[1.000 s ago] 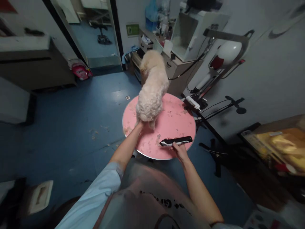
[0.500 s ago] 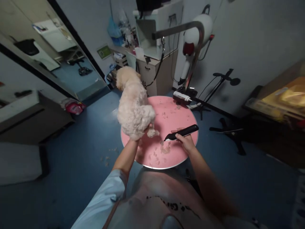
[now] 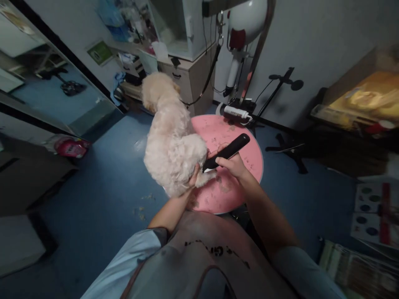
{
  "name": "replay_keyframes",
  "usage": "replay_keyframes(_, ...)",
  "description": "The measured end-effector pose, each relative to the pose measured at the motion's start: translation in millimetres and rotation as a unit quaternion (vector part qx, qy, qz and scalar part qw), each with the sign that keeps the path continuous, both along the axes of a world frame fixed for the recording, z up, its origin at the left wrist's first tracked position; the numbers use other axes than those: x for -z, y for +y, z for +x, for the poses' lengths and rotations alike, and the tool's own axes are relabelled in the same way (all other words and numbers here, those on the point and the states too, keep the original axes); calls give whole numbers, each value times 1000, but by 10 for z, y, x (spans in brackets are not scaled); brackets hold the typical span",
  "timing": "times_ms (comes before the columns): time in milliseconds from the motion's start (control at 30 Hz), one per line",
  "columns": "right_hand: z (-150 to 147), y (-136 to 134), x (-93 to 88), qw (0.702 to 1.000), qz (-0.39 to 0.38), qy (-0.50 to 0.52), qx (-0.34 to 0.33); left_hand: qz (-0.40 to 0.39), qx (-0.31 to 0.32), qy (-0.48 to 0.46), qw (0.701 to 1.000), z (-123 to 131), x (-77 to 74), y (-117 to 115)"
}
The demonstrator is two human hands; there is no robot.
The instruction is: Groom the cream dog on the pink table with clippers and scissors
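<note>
Cream fluffy dog (image 3: pixel 170 139): I'd steady its hind leg with my left hand (image 3: pixel 193 179) clenched there on the round pink tabletop (image 3: pixel 246 155), my right hand (image 3: pixel 234 165) gripping the black clipper (image 3: pixel 227 152) flat to the coat.

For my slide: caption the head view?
Left hand steadies dog on pink table; right hand holds clipper.
</note>
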State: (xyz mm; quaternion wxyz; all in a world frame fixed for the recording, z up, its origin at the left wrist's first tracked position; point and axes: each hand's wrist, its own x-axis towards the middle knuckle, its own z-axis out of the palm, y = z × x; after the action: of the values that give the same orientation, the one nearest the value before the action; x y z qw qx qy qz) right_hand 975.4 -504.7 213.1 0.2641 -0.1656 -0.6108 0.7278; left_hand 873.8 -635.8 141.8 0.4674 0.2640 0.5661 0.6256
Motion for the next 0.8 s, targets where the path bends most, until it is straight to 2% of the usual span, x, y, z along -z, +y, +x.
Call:
replay_keyframes(67, 85, -20, 9, 1000, 4, -6, -19, 78, 2, -71, 994, 41, 22, -4)
replay_keyframes(133, 141, 6, -27, 999, 12, -14, -44, 117, 0, -137, 984, 81, 30, -20)
replay_keyframes(200, 144, 50, -100, 998, 23, -18, -60, 107, -14, -169, 980, 124, 22, -25)
replay_keyframes(300, 68, 80, -243, 998, 52, -8, -46, 67, -44, -211, 974, 184, -20, 3)
replay_keyframes(433, -11, -6, -391, 987, 140, -19, -77, 17, -103, -274, 956, 239, -123, 66)
replay_keyframes(567, 127, -99, -320, 964, 232, -47, -118, 37, -142, -281, 948, 285, -288, 102)
replay_keyframes(700, 375, -63, -164, 933, 297, -71, -189, 54, -144, -290, 945, 276, -412, 105)
replay_keyframes(800, 426, -7, -188, 941, 296, -27, -163, 67, -135, -284, 947, 238, -413, 145)
